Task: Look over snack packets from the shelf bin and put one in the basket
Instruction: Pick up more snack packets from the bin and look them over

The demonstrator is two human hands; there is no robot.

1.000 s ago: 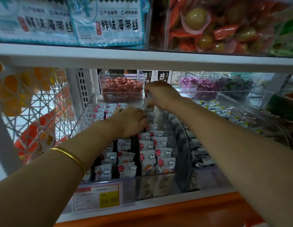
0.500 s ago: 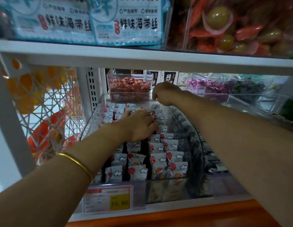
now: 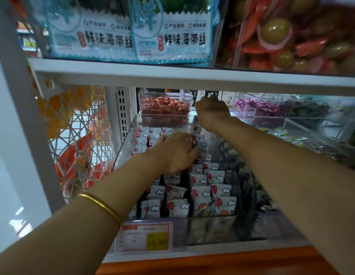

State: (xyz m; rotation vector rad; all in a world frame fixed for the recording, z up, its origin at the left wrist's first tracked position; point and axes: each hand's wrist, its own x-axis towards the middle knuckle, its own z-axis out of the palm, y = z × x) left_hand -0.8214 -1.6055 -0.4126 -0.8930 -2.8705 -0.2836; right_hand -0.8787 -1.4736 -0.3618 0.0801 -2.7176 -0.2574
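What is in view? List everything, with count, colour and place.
snack packets: many, white with red balloons, rows in the bin
bin: one, clear, lower shelf
held packet: one, blurred, hanging over bin's back
tub: one, clear, red sweets, behind bin
seaweed bags: two, blue-white, upper shelf
price tag: one, white-yellow, shelf front
lattice: one, white, left of bin
bangle: one, gold, left wrist
left hand: fingers resting on packets
right hand: fingers pinching held packet

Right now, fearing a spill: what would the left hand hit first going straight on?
Likely the packet hanging from the right hand, just past where the left hand points; depth is unclear.
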